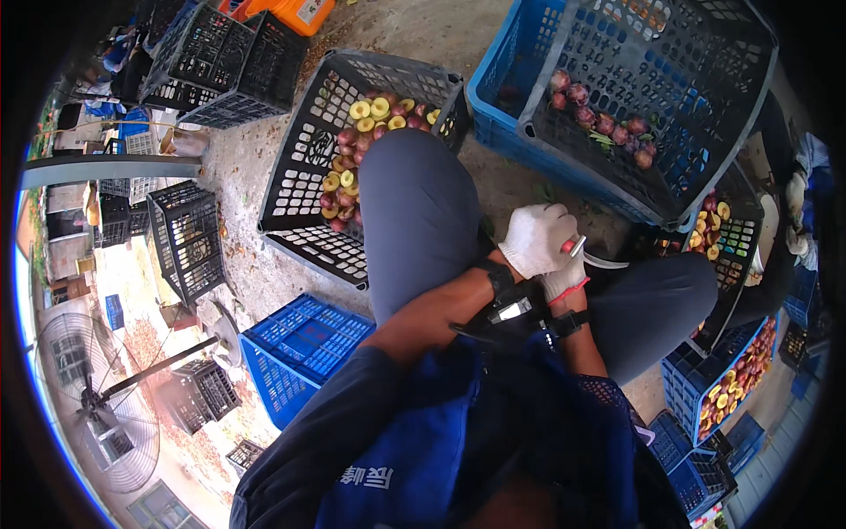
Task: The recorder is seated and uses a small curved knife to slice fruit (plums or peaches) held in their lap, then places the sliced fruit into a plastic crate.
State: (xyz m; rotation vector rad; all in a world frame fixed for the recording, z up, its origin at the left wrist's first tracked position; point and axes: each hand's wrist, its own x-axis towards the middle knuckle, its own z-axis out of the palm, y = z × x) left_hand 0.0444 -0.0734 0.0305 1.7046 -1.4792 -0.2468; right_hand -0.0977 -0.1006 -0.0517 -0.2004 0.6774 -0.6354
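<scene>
Big crates all round here! Far right, a black crate (608, 181) sits over a blue crate (487, 115), whole plums (608, 123) and a few leaves inside. Far left, another black crate (291, 176) holds cut plums (379, 108), yellow flesh showing, partly hidden by the left knee (414, 176). Near left, a blue basket (308, 339); at the left edge, a caged fan (92, 406). On the right, a blue bin (683, 375) brims with fruit (736, 388).

To the middle, between the knees: the gloved left hand (536, 240), fingers curled, sits just beyond the right hand (560, 280), whose fingers are mostly hidden, so I can't tell its grip. And the knife (608, 263)! Red handle against the gloves, curved blade pointing right; which hand grips it, I can't tell.
</scene>
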